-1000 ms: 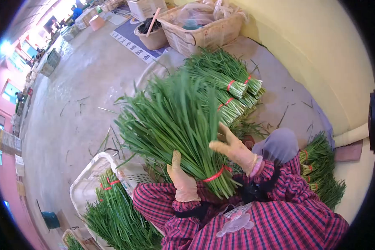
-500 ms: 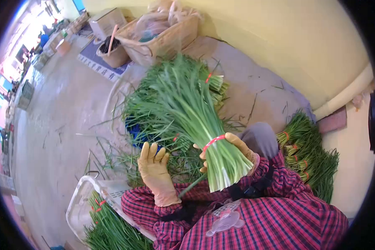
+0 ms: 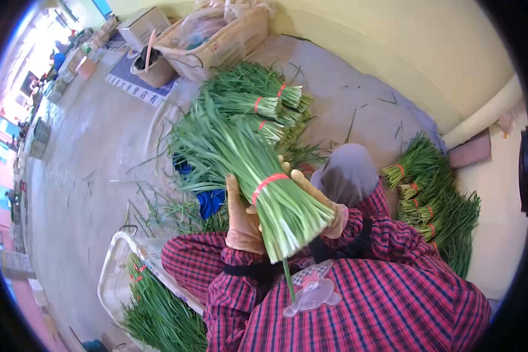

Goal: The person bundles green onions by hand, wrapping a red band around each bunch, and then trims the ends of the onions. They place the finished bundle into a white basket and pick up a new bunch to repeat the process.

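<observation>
A large bunch of long green stalks (image 3: 249,158), tied with a red band, is held up in front of my chest, its pale cut ends toward me. My right hand (image 3: 322,202), in a yellowish glove, grips its right side near the band. On the left side, my gloved left hand (image 3: 243,217) is pressed against the bunch, thumb up, its other fingers partly hidden behind the stalks. One loose stalk (image 3: 289,281) hangs below the cut ends. Behind the held bunch lie more banded bunches (image 3: 267,105) in a pile on the ground.
Banded bunches (image 3: 440,205) are stacked at my right. A white crate (image 3: 108,264) with green bunches stands at lower left. At the back are a beige basket (image 3: 217,50) with plastic bags and a small bucket (image 3: 155,71). Loose stalks and blue material (image 3: 211,203) lie ahead.
My left hand has moved right from its raised, open pose onto the bunch. The bunch and my right hand have shifted left and slightly down. The view has shifted, showing more piled bunches.
</observation>
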Demonstrator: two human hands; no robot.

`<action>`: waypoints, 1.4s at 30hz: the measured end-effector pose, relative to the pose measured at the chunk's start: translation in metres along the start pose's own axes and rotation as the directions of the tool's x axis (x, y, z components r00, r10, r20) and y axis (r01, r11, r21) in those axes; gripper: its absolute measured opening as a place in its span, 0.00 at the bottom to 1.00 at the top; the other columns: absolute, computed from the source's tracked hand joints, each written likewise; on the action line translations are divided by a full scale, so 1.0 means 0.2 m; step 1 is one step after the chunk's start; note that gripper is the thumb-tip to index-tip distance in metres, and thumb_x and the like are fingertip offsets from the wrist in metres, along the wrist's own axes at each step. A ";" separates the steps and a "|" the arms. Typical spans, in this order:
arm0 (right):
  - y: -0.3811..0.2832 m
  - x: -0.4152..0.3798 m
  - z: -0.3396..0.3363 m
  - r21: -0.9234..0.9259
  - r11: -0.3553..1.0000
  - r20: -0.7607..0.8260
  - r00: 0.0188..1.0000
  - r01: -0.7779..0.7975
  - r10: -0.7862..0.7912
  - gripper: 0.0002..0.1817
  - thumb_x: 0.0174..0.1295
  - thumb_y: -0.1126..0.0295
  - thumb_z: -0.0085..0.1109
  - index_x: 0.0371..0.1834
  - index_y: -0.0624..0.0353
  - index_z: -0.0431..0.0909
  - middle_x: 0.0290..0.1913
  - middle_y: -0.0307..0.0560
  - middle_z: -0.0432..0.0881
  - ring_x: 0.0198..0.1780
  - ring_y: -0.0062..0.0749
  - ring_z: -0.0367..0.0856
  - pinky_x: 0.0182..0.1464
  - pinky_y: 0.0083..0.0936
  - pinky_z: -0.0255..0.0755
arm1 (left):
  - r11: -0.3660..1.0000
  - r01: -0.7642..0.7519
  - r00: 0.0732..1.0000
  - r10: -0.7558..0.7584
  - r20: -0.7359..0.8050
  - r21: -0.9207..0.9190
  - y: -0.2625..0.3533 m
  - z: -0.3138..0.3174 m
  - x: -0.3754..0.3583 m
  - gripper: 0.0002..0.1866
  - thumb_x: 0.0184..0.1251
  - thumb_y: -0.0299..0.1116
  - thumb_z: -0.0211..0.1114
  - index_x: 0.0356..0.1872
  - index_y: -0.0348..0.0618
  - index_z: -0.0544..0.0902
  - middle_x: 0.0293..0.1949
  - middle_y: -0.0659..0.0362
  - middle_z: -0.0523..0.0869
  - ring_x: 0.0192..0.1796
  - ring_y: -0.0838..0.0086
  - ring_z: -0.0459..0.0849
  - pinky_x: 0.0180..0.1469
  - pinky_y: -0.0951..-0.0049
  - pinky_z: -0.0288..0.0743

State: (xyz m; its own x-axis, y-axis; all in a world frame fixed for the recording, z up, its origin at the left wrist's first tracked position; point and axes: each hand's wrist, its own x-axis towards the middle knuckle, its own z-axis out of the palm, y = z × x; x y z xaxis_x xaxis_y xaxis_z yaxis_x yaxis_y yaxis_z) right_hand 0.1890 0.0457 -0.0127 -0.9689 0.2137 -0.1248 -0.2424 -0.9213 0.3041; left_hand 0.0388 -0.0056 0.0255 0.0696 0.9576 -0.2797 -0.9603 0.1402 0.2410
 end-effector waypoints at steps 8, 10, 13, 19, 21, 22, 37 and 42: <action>0.06 -0.11 0.10 -0.683 0.719 -0.068 0.992 -0.124 0.107 0.21 0.77 0.60 0.47 0.67 0.58 0.70 0.22 0.35 0.72 0.16 0.19 0.63 0.20 0.19 0.59 | 0.925 -0.363 0.932 0.362 -0.030 -0.111 0.26 -0.28 0.02 0.41 0.66 0.63 0.61 0.61 0.29 0.74 0.56 0.46 0.82 0.59 0.58 0.81 0.67 0.54 0.72; 0.11 -0.14 0.18 -0.779 0.615 -0.122 0.992 -0.118 0.036 0.20 0.77 0.66 0.46 0.68 0.61 0.70 0.20 0.33 0.69 0.14 0.15 0.58 0.18 0.17 0.51 | 0.892 -0.452 0.891 0.449 -0.068 -0.023 0.29 -0.32 -0.01 0.39 0.67 0.61 0.61 0.62 0.33 0.75 0.58 0.49 0.82 0.60 0.58 0.79 0.68 0.53 0.70; 0.13 -0.15 0.23 -0.881 0.306 -0.356 0.932 -0.361 0.073 0.25 0.75 0.59 0.52 0.70 0.58 0.68 0.29 0.36 0.80 0.22 0.18 0.70 0.25 0.16 0.64 | 0.840 -0.540 0.838 0.529 -0.138 -0.061 0.29 -0.37 0.01 0.37 0.67 0.61 0.61 0.63 0.37 0.75 0.60 0.50 0.81 0.62 0.57 0.78 0.68 0.52 0.69; 0.19 0.08 0.11 -0.963 0.155 -0.264 0.895 -0.221 -0.360 0.35 0.68 0.55 0.62 0.73 0.60 0.62 0.52 0.46 0.82 0.37 0.28 0.85 0.36 0.21 0.77 | 0.868 -0.485 0.874 0.482 -0.060 -0.105 0.25 -0.38 0.01 0.36 0.67 0.61 0.62 0.62 0.39 0.76 0.61 0.52 0.80 0.62 0.57 0.78 0.68 0.51 0.69; 0.14 0.09 0.12 -0.962 0.218 -0.243 0.874 -0.162 -0.420 0.28 0.70 0.56 0.58 0.66 0.64 0.69 0.53 0.47 0.82 0.40 0.31 0.87 0.37 0.22 0.78 | 0.861 -0.506 0.859 0.499 -0.112 -0.046 0.25 -0.36 0.02 0.37 0.66 0.62 0.62 0.63 0.40 0.75 0.60 0.52 0.81 0.61 0.57 0.78 0.68 0.52 0.70; 0.09 0.08 0.10 -0.974 0.224 -0.147 0.846 -0.034 -0.512 0.24 0.73 0.55 0.53 0.60 0.64 0.74 0.52 0.46 0.82 0.41 0.29 0.86 0.38 0.20 0.77 | 0.861 -0.506 0.859 0.500 -0.107 -0.043 0.25 -0.36 0.01 0.37 0.66 0.62 0.62 0.63 0.40 0.75 0.60 0.52 0.81 0.61 0.57 0.78 0.68 0.52 0.70; 0.15 0.14 0.15 -0.961 -0.272 0.058 0.915 -0.058 -0.399 0.64 0.44 0.46 0.74 0.77 0.69 0.46 0.64 0.67 0.73 0.65 0.50 0.74 0.66 0.33 0.69 | 0.650 -0.224 0.734 0.603 -0.312 0.727 0.08 0.08 -0.10 0.31 0.74 0.45 0.54 0.71 0.36 0.66 0.65 0.45 0.74 0.64 0.58 0.76 0.67 0.57 0.70; 0.13 0.02 0.24 -0.992 -0.019 0.113 0.844 0.121 -0.524 0.56 0.47 0.49 0.72 0.75 0.68 0.53 0.59 0.66 0.77 0.62 0.50 0.77 0.63 0.34 0.70 | 0.552 -0.251 0.725 0.651 -0.223 0.795 -0.16 0.31 -0.08 0.31 0.79 0.48 0.47 0.70 0.30 0.66 0.65 0.43 0.75 0.66 0.56 0.74 0.69 0.60 0.64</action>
State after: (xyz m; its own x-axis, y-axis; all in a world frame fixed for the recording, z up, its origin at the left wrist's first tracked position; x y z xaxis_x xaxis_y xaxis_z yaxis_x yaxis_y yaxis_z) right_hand 0.1760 0.0373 0.0399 -0.6962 0.7002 -0.1582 -0.0630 -0.2792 -0.9582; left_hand 0.0842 -0.0106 0.0804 -0.6353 0.7297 -0.2529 -0.3326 0.0370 0.9423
